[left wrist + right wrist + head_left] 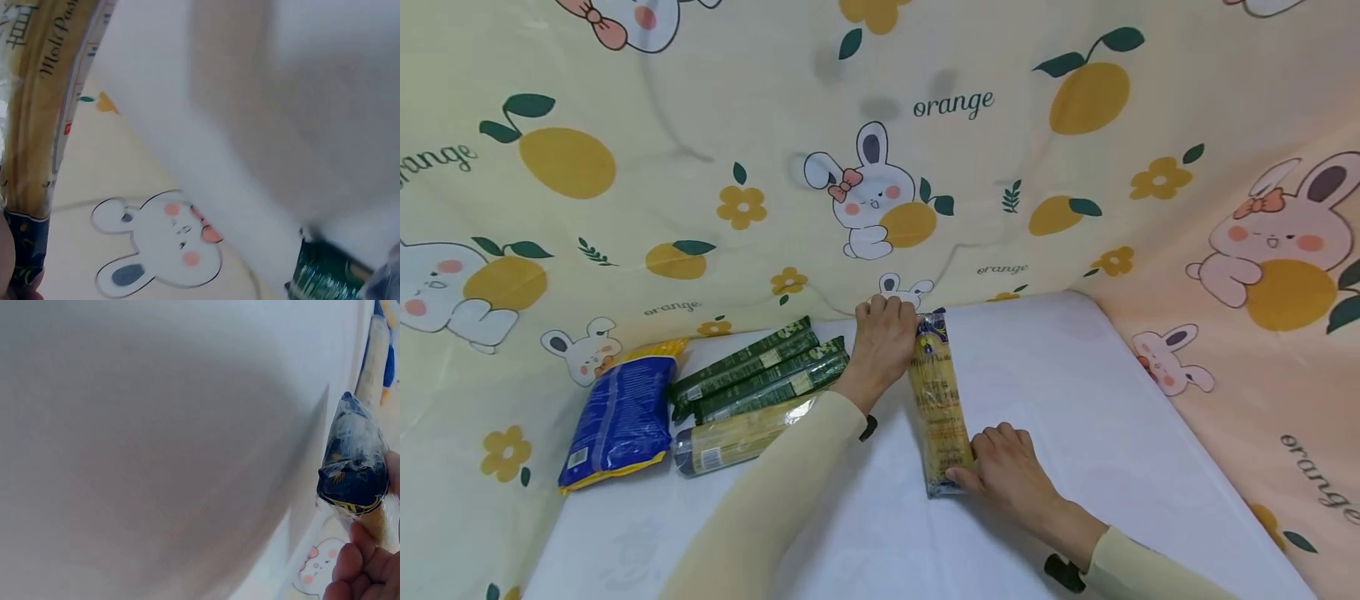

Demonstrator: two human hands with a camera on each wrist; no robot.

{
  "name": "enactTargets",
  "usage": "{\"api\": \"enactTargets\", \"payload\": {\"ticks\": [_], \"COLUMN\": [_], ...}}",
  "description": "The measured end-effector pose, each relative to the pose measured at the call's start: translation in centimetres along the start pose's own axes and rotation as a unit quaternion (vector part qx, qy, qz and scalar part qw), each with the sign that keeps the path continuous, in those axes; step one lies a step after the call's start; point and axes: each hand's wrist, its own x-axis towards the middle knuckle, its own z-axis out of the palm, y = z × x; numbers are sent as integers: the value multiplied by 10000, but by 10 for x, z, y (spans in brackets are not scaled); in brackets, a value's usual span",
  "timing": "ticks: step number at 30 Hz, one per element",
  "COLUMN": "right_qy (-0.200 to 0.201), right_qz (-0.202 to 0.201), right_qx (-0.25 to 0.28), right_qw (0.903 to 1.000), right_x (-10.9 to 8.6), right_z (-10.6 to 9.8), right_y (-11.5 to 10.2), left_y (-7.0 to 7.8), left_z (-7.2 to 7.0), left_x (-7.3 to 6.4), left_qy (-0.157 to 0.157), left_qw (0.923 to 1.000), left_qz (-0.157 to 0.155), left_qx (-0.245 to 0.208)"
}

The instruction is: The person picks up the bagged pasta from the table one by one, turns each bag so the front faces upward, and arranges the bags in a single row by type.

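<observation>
A long clear packet of spaghetti (940,400), with dark blue ends and "Moli Pasta" lettering, points away from me at mid-table. My left hand (883,343) pinches its far end; in the left wrist view a fingertip (35,286) shows at the dark blue wrapper. Its near end is gripped by my right hand (1011,475), thumb on top and fingers along the right side. The right wrist view has the crinkled blue end (354,469) close up, fingers curled at it. A second spaghetti packet (741,435) lies left of my left forearm, partly covered by it.
Several dark green packets (748,362) lie side by side behind the second spaghetti packet. At the far left of the white table (1037,367) is a plump blue bag (623,421) with yellow edges. A rabbit-and-orange printed curtain (985,167) stands along the back and sides.
</observation>
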Motion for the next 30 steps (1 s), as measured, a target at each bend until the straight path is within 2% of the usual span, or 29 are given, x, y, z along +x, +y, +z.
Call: {"api": "enactTargets", "payload": {"ticks": [3,6,13,15,17,22,25,30], "right_qy": [-71,-144,-148,-202,-268,-315,-208,206], "right_qz": [37,97,114,125,162,205,160,17], "right_qx": [-20,21,-23,-70,-84,-76,-183,-592], "right_qw": [10000,9998,9998,9997,9995,9993,9995,9980], "right_x": [-3,-3,-4,-4,-5,-4,-5,-8], "right_z": [0,1,2,2,2,3,5,5], "right_y": [-1,-3,-5,-5,-5,-4,-2,2], "left_y": [2,3,3,4,5,4,4,9], "left_z": [10,19,37,41,45,52,55,58], "left_x": [-1,-4,-10,-13,-15,-20,-22,-26], "left_qy": [-254,-657,-1412,-1746,-2163,-3107,-3453,-3699], "left_qw": [9993,9972,9899,9846,9760,9477,9344,9224], "left_qz": [38,2,-114,-87,-86,-206,-244,-215], "left_qx": [253,349,108,-26,-229,-695,-836,-1094]}}
